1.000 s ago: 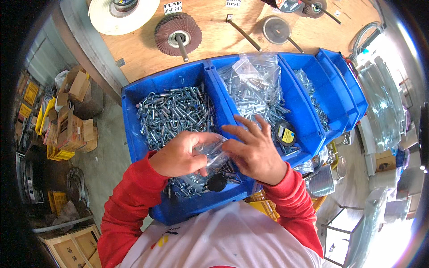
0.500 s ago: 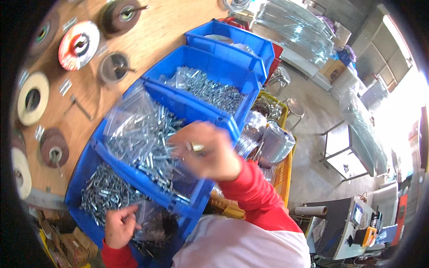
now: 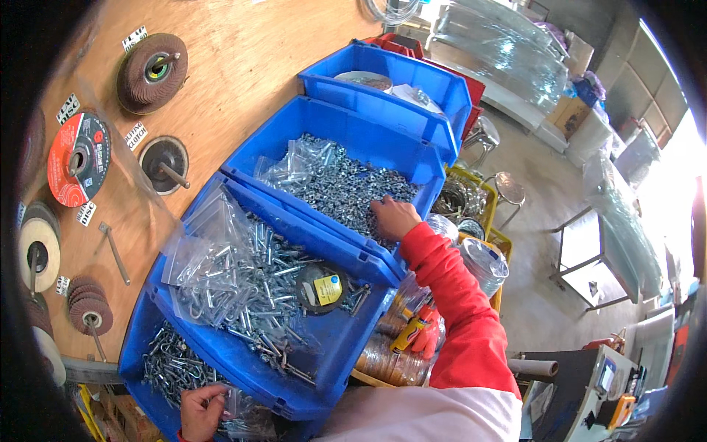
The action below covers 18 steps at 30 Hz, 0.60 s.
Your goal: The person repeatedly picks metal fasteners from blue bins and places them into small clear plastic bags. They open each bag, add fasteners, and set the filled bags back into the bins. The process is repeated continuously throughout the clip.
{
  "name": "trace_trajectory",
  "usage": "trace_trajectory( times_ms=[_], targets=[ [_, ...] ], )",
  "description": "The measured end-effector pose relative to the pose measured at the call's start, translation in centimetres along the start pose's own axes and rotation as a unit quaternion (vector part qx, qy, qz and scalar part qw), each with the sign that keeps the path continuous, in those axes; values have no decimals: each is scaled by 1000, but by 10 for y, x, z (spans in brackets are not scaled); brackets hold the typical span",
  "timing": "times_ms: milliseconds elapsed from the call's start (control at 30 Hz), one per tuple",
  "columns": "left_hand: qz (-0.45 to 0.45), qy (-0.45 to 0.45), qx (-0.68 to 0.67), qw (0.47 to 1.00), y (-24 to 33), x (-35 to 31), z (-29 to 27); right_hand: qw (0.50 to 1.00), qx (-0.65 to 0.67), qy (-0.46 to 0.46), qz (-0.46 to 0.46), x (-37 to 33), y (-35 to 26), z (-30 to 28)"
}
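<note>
My right hand (image 3: pixel 395 219) reaches into a blue bin (image 3: pixel 258 127) of small metal nuts (image 3: pixel 346 184). Its fingers are curled down among them, and the fingertips are hidden. At the lower left, my left hand (image 3: pixel 201 412) is closed in a pinch at a clear plastic bag (image 3: pixel 247 412), over the nearest blue bin (image 3: pixel 132 353), which holds loose bolts and hooks (image 3: pixel 171 362). Between the hands is another blue bin (image 3: pixel 353 353) with long bolts (image 3: pixel 269 280) and clear bags (image 3: pixel 210 243). A black round disc with a yellow label (image 3: pixel 322 287) lies on the bolts.
A wooden board (image 3: pixel 243 59) at the left bears grinding discs on pegs. Beyond the nuts stands another blue bin (image 3: pixel 456 88). Right of the bins are yellow crates with wrapped coils (image 3: pixel 482 265) and a yellow-and-red tube (image 3: pixel 412 331). Stools (image 3: pixel 508 188) stand on the floor behind.
My right hand has moved from above the long bolts, away and rightward, into the nuts. The black disc now shows on the bolts. My left hand stays low by the nearest bin.
</note>
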<state>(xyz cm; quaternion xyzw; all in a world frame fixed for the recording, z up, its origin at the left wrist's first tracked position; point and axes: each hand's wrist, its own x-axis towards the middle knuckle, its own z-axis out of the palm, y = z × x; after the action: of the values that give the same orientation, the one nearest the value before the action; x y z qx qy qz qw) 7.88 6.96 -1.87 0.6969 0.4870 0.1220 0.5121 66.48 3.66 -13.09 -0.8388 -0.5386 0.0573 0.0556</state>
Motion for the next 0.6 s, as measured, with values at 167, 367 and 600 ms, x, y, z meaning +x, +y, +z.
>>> trace_trajectory(
  times_ms=[167, 367, 600],
  targets=[
    [-17, 17, 9, 1000, -2, 1, -1, 996, -39, -63, -52, -12, -11, -14],
    [-50, 36, -52, 997, -8, 7, -1, 987, 3, -145, -71, -8, -12, -23],
    [-37, 42, -60, 997, -15, 7, -1, 906, 416, 31, -67, -8, 7, -17]
  ],
)
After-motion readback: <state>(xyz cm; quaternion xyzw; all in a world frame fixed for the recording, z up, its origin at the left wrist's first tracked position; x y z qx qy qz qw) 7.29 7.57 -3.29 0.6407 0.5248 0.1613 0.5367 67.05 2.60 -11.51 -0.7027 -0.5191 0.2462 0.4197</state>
